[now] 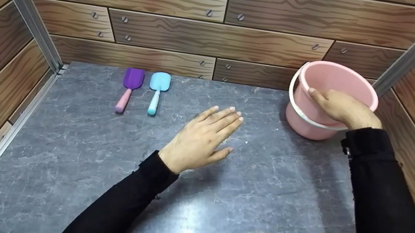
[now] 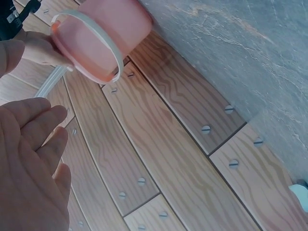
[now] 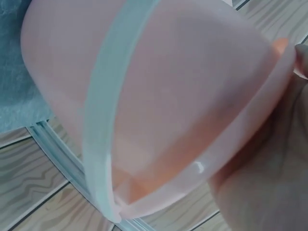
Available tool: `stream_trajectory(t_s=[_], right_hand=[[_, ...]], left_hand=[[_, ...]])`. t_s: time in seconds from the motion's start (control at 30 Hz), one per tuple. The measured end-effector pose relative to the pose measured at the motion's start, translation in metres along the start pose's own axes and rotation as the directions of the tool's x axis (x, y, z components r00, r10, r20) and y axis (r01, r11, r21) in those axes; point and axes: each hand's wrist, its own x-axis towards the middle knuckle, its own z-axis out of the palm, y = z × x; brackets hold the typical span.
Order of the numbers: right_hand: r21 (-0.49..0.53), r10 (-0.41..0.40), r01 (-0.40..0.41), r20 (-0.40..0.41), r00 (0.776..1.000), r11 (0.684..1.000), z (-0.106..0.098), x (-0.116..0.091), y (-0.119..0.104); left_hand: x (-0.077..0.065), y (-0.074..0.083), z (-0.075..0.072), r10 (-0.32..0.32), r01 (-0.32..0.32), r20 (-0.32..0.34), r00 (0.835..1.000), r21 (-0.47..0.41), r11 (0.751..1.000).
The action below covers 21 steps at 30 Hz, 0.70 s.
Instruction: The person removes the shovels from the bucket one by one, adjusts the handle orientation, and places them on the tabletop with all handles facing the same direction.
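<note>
A pink bucket (image 1: 336, 79) with a pale carrying handle (image 1: 294, 98) stands at the back right of the grey surface. My right hand (image 1: 349, 108) grips its rim on the near side; in the right wrist view this hand (image 3: 269, 168) lies against the rim, most fingers out of sight. The pale handle hangs down around the outside. My left hand (image 1: 202, 140) hovers over the middle with straight fingers and holds nothing. Left of it lie a purple toy shovel (image 1: 133, 78) with a pink grip and a light blue toy shovel (image 1: 160, 82), side by side.
The grey marbled tabletop (image 1: 66, 154) ends at a wood-patterned back wall (image 1: 162, 32). Similar panels enclose the left and right sides, with metal posts (image 1: 25, 8) in the corners. The bucket stands close to the back right corner.
</note>
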Motion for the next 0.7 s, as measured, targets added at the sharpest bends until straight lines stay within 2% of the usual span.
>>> stream_trajectory(t_s=[0.17, 0.4, 0.7], right_hand=[[-0.017, -0.069, 0.068, -0.061, 0.996, 0.998, 0.001, 0.005, 0.003], [-0.036, -0.155, 0.152, -0.108, 0.982, 0.988, -0.004, 0.010, -0.004], [-0.066, -0.210, 0.201, -0.162, 0.964, 0.977, -0.012, 0.002, -0.013]], left_hand=[[0.000, -0.001, 0.000, 0.001, -0.001, 0.013, 1.000, 0.000, 1.000], [0.000, -0.002, 0.001, -0.005, 0.006, 0.020, 1.000, -0.019, 1.000], [0.000, -0.003, 0.000, -0.011, 0.012, 0.046, 0.999, -0.027, 1.000]])
